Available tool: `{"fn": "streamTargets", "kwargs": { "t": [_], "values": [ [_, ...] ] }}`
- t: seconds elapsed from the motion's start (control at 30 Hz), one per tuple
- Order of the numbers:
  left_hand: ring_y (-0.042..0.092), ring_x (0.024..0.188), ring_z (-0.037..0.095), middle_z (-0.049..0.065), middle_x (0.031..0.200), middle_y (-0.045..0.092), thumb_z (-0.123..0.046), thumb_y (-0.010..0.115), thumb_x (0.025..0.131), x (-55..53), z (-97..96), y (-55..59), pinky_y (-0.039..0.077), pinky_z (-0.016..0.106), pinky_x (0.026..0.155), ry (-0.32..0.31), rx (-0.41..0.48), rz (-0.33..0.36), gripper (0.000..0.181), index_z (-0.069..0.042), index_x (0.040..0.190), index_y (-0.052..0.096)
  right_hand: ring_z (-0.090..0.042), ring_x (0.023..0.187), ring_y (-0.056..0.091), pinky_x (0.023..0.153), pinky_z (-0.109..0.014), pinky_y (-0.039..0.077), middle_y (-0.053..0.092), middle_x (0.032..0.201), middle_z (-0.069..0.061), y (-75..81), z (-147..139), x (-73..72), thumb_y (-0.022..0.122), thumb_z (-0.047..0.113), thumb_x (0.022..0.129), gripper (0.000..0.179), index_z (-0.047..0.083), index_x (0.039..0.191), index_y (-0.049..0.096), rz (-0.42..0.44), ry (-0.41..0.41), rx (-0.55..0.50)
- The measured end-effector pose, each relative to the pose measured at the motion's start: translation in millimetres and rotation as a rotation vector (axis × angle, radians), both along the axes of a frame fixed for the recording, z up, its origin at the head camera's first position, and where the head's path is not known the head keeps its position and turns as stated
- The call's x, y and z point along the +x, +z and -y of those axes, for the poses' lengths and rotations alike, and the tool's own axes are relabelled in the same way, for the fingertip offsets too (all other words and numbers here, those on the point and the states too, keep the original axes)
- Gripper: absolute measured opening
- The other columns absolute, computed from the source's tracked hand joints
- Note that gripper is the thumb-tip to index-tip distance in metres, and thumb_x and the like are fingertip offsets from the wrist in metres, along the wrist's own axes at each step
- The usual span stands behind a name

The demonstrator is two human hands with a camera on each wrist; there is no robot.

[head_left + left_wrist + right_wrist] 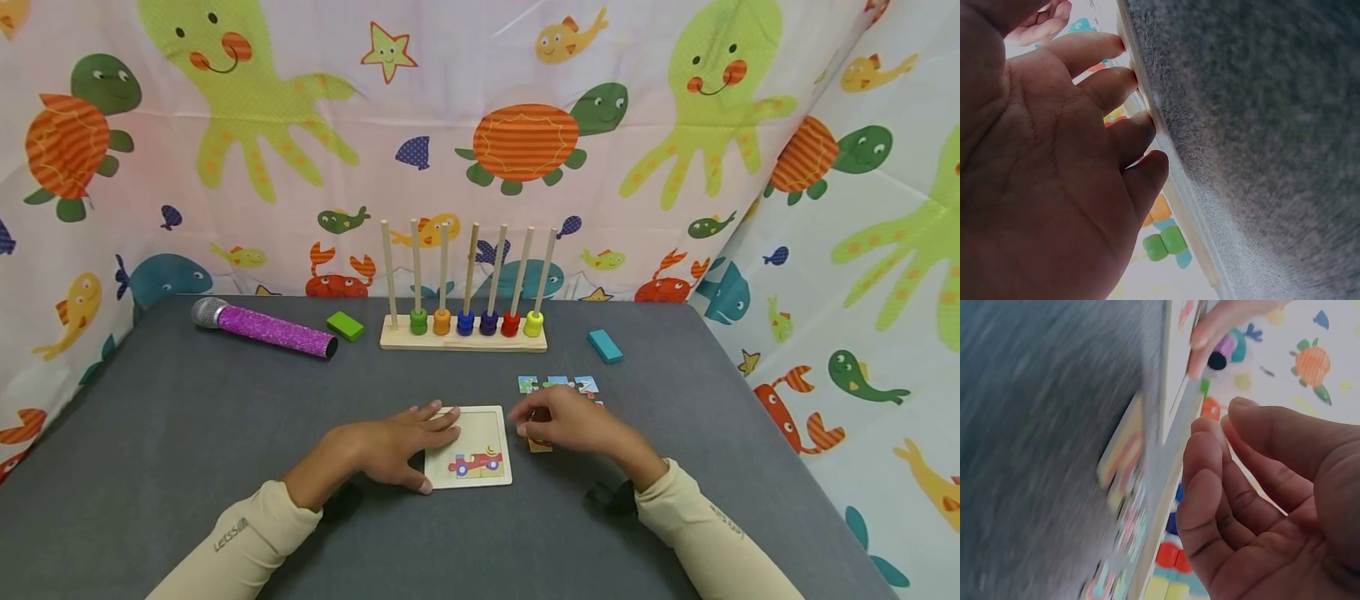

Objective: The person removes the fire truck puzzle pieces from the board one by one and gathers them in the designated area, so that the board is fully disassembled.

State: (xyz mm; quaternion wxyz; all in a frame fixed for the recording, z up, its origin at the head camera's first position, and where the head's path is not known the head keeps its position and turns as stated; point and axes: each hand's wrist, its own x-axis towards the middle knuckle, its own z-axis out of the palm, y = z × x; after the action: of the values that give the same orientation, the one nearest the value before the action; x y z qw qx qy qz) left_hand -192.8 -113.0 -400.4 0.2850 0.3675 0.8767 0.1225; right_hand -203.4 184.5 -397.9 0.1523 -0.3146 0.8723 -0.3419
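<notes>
A square wooden puzzle board (487, 421) lies on the table, with pieces of a red and blue vehicle picture (476, 465) fitted along its lower right. My left hand (401, 446) rests on the board's left side, fingers spread; the left wrist view shows its fingertips (1144, 128) at the board's edge. Just beyond the board's right edge hovers my right hand (566, 419), its fingers bent and thumb near them, with nothing visible between them in the right wrist view. Loose puzzle pieces (540, 446) lie beneath and behind it, partly hidden by the hand.
Toward the back stands a wooden peg stand (463, 343) with coloured beads. A purple glitter microphone (273, 330) and a green block (345, 326) lie to its left, a blue block (604, 346) to its right. A sea-animal curtain (450, 75) hangs behind the table.
</notes>
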Motion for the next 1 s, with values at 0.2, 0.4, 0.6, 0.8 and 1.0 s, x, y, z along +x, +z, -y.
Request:
{"fn": "streamTargets", "kwargs": {
  "t": [0.2,0.4,0.6,0.8,1.0],
  "values": [
    [0.0,0.147,0.023,-0.005,0.162,0.011,-0.04,0.07,0.088,0.2,0.0,-0.1,0.008,0.047,0.116,-0.002,0.007,-0.011,0.078,-0.021,0.154,0.032,-0.008,0.075,0.056,0.066,-0.024,0.05,0.069,0.093,0.002,-1.1,16.7,2.9,0.066,0.007,0.093,0.018,0.002,0.109,0.071,0.025,0.069,-0.025],
    [0.0,0.148,0.023,-0.005,0.162,0.011,-0.041,0.071,0.088,0.4,-0.3,-0.5,0.008,0.047,0.116,-0.004,0.006,-0.017,0.078,-0.021,0.154,0.032,-0.006,0.078,0.057,0.071,-0.024,0.051,0.07,0.096,0.002,-5.1,28.1,5.0,0.065,0.008,0.094,0.018,0.002,0.109,0.072,0.017,0.153,-0.043],
    [0.001,0.148,0.023,-0.005,0.162,0.012,-0.041,0.071,0.088,0.6,-0.4,-0.8,0.009,0.047,0.116,-0.003,0.008,-0.021,0.079,-0.021,0.153,0.033,-0.006,0.079,0.059,0.072,-0.025,0.051,0.07,0.097,0.004,-6.3,37.2,6.5,0.066,0.007,0.093,0.019,0.004,0.11,0.072,0.064,0.169,-0.041],
    [0.001,0.148,0.023,-0.005,0.162,0.012,-0.04,0.071,0.088,0.4,-0.5,-0.7,0.01,0.047,0.116,0.002,0.015,-0.016,0.078,-0.021,0.153,0.033,-0.007,0.076,0.058,0.069,-0.023,0.05,0.07,0.097,0.003,-8.8,41.0,6.8,0.065,0.006,0.093,0.018,0.006,0.109,0.072,0.088,0.167,-0.019],
    [0.001,0.148,0.023,-0.006,0.162,0.012,-0.04,0.071,0.088,0.7,-0.8,0.2,0.011,0.047,0.116,0.006,0.013,-0.006,0.078,-0.021,0.153,0.033,-0.007,0.078,0.059,0.071,-0.024,0.051,0.07,0.098,0.003,-10.5,43.1,7.9,0.065,0.005,0.093,0.018,0.006,0.11,0.071,0.115,0.163,-0.029]
  ]
}}
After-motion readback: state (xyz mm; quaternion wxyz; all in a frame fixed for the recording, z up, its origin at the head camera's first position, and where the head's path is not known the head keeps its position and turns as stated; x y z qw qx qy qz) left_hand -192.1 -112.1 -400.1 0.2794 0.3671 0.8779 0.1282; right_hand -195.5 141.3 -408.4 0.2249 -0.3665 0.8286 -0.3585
